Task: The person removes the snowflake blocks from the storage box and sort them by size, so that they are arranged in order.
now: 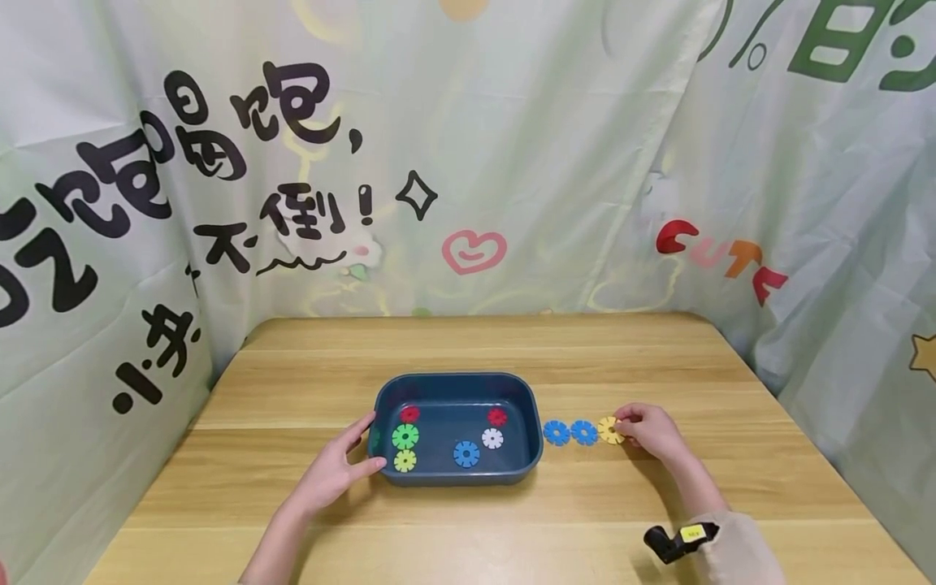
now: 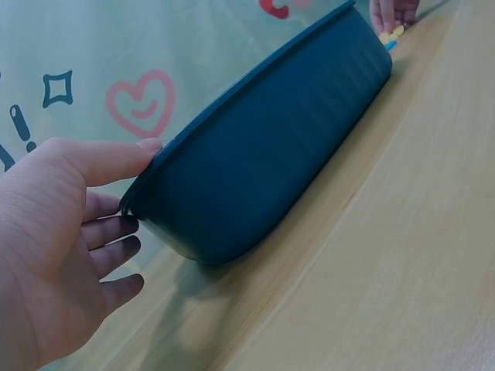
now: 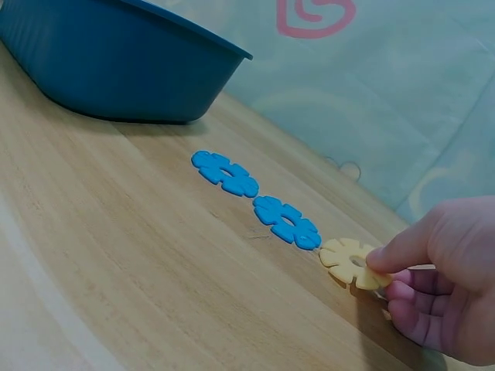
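A dark blue rectangular basin (image 1: pixel 457 478) rests on the table, its left end between the thumb and fingers of my left hand (image 1: pixel 332 473). In the left wrist view, the thumb (image 2: pixel 128 161) lies on its rim. Right of the basin, my right hand (image 1: pixel 656 432) pinches a yellow snowflake building disc (image 3: pixel 339 255) by its edge. The disc is slightly tilted, its far edge beside a blue disc (image 3: pixel 272 210). Another blue disc (image 3: pixel 210 167) lies closer to the basin, so the three form a row.
Inside the basin are several notched discs: two red, a green (image 1: pixel 397 437), a yellow-green (image 1: pixel 398 461), a blue (image 1: pixel 457 455) and a white one (image 1: pixel 485 439). A printed curtain (image 1: pixel 556 162) hangs behind the wooden table (image 1: pixel 468 540). A black device (image 1: pixel 667 546) sits on the right wrist.
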`<action>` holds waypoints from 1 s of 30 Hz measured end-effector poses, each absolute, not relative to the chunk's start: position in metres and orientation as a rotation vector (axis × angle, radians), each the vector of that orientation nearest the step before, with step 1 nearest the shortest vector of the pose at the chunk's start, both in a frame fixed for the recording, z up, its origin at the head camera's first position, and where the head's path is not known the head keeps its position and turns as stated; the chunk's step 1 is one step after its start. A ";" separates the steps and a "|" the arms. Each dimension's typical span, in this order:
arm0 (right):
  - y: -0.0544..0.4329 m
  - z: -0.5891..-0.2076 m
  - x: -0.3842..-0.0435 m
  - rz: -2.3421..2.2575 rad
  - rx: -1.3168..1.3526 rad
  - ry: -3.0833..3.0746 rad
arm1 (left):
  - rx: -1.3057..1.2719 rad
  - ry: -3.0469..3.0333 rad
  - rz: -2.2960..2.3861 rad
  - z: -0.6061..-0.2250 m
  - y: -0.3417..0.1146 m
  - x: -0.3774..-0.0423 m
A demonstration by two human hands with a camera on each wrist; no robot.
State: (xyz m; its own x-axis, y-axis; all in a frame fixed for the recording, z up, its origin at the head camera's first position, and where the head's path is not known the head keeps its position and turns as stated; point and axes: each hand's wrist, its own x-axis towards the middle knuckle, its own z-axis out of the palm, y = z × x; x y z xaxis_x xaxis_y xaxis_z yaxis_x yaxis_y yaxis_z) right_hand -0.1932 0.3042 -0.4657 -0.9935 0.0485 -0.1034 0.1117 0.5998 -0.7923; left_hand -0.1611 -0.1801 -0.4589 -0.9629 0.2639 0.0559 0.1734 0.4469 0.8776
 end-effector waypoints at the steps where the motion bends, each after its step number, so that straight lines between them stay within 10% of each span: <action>1: 0.304 -0.466 -0.193 -1.362 0.140 2.749 | 0.392 2.595 1.558 -0.459 -0.180 -0.161; 30: 0.300 -0.466 -0.193 -1.107 0.022 2.950 | 0.378 2.620 1.527 -0.455 -0.179 -0.159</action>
State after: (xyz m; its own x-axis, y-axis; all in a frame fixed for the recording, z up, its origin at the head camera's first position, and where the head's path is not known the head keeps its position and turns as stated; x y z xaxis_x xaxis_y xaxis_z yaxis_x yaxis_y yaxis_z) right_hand -0.1926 0.3004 -0.4660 -0.9999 0.0165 0.0042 0.0096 0.7531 -0.6579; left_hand -0.1591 -0.1788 -0.4551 -0.9659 0.2541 0.0500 0.1688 0.4713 0.8657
